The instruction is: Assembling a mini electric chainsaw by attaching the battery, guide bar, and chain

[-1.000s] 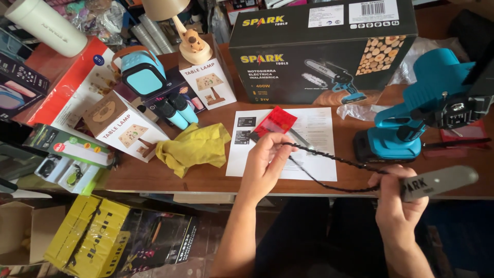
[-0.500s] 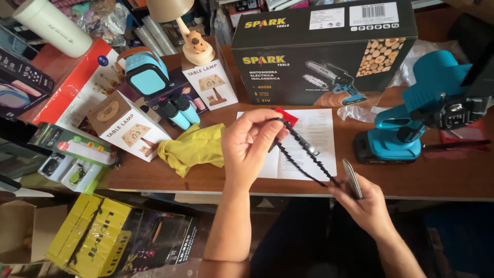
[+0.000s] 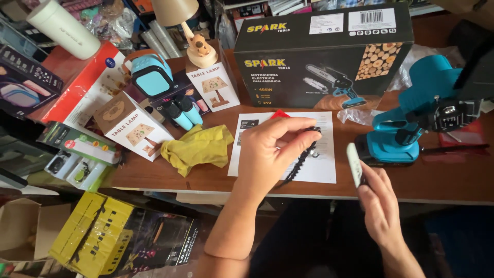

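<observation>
Pinching one black chain (image 3: 301, 159) mid-frame, the left hand (image 3: 272, 149) hung over one paper sheet (image 3: 324, 154); the right hand (image 3: 378, 203) gripped one pale bar (image 3: 353, 163) at lower right.

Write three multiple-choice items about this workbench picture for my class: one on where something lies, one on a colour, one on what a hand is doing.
1. Where does the yellow cloth lie?
A. On the table, left of the white paper sheet
B. On top of the big black box
C. On the floor

2. What colour is the power tool at the right of the table?
A. Red
B. Blue
C. Yellow

3. What is the left hand doing?
A. Resting flat and empty
B. Holding a dark chain above the paper
C. Gripping the lamp

Answers:
1 A: the cloth sits on the table beside the paper sheet.
2 B: its body is bright blue.
3 B: the fingers are closed on the chain, which hangs down over the sheet; the right hand holds a flat pale bar.
</observation>
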